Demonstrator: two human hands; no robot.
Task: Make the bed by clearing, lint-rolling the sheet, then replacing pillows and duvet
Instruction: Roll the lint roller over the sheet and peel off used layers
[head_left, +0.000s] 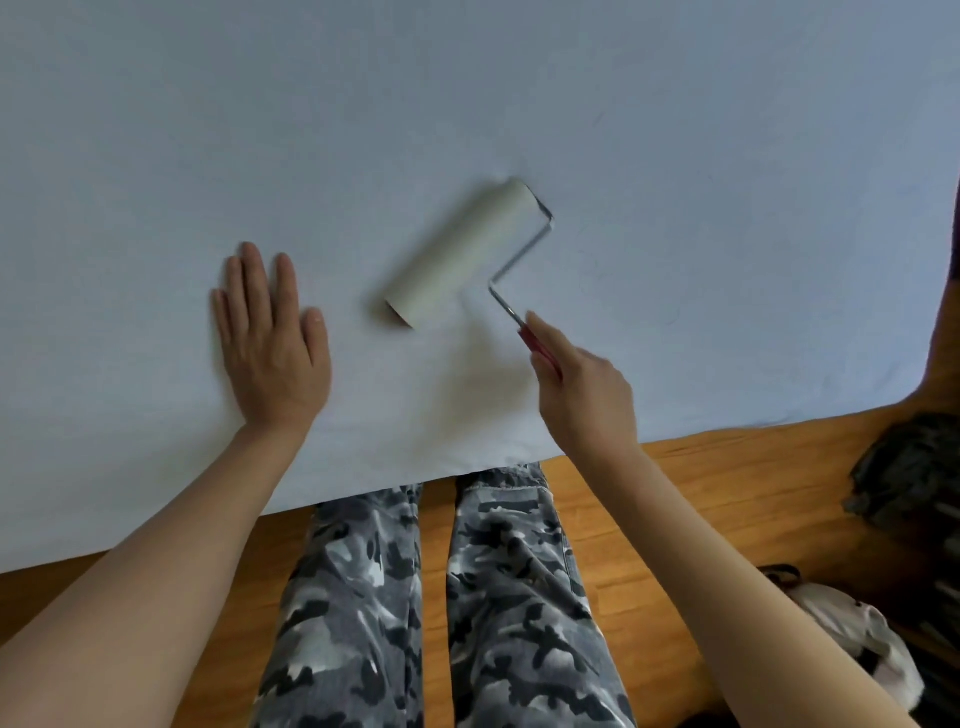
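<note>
A: Pale blue cotton, that flat bed sheet (467, 104) — where is the cream paper lint roller with its bent wire arm and red handle (462, 254)?

B: Lying on the sheet near its front edge. The right hand (582, 389) grips the red handle, fingers curled round it.

A: The left hand (270, 343)?

B: Flat, fingers straight, pressing the sheet just beside the roller.

A: Anything around?

B: Camouflage trousers (441, 597) against the front edge, wooden floor (727, 493), dark fabric heap (914, 467) and a pale bag (852, 639) by the right corner.
</note>
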